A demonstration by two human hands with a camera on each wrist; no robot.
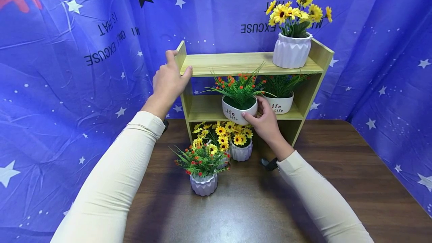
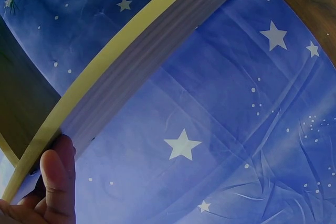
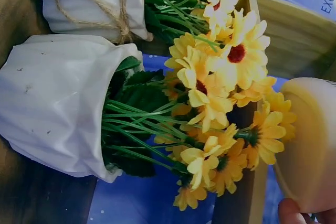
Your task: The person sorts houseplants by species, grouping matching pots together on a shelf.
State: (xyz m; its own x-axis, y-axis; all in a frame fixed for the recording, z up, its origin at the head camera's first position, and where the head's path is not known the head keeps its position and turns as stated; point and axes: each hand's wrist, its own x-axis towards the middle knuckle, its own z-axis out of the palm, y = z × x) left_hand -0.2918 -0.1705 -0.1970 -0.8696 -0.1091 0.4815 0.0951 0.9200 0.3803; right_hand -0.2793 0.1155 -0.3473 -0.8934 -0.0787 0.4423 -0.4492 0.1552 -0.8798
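Note:
My left hand (image 1: pixel 168 80) grips the upper left corner of a light wooden shelf (image 1: pixel 226 62), thumb at the top board's front edge. In the left wrist view, its fingers lie along the side panel (image 2: pixel 121 59). My right hand (image 1: pixel 267 123) holds a white oval flowerpot (image 1: pixel 231 114) marked "Life" by its right side, thumb in front. Green grass and small orange-red flowers fill this pot, which overlaps the middle board's front edge. Beside it on that board stands a similar white pot (image 1: pixel 283 104). The right wrist view shows the held pot's underside (image 3: pixel 310 145).
On the top board's right end stands a white ribbed pot (image 1: pixel 291 51) of yellow flowers. Below, a pot of yellow flowers (image 1: pixel 241 152) stands by the bottom opening, with another partly hidden. A red-flowered pot (image 1: pixel 204 185) stands nearer on the brown table (image 1: pixel 256 205). A blue curtain (image 1: pixel 216 10) hangs behind.

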